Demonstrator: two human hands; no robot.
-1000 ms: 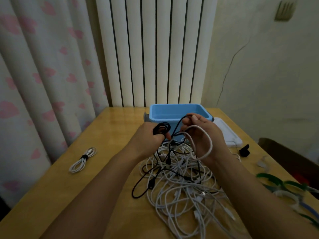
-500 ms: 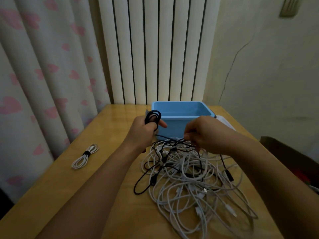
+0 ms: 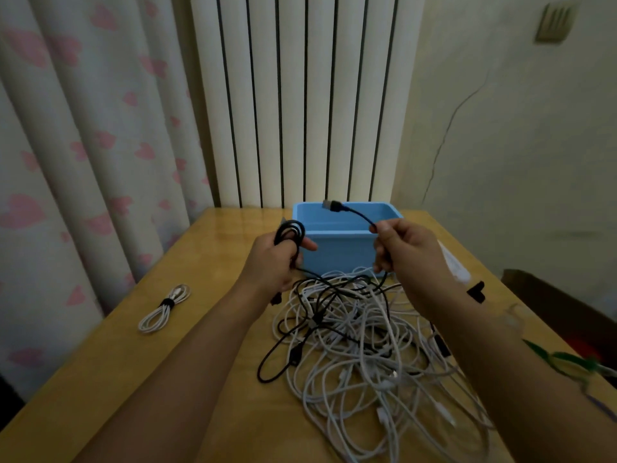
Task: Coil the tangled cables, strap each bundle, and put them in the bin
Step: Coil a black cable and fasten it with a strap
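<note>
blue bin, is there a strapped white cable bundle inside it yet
No, what shows of the blue bin's inside is bare, and the one strapped white bundle lies on the table far to its left.

Bare table (image 3: 213,359) lies left of the tangled cables (image 3: 377,342); strapped bundle (image 3: 164,307) sits there.

Two hands working a black cable above a tangle of white ones on a wooden table.

The left hand (image 3: 272,262) grips a small coil of black cable (image 3: 289,232), while the right hand (image 3: 405,250) pinches the same cable near its plug end (image 3: 331,205), which sticks up in front of the blue bin (image 3: 344,250). Below them lies the tangled heap of cables (image 3: 367,345) on the table (image 3: 213,379). A strapped white bundle (image 3: 164,307) rests well apart to the left, near the curtain (image 3: 83,162).
</note>
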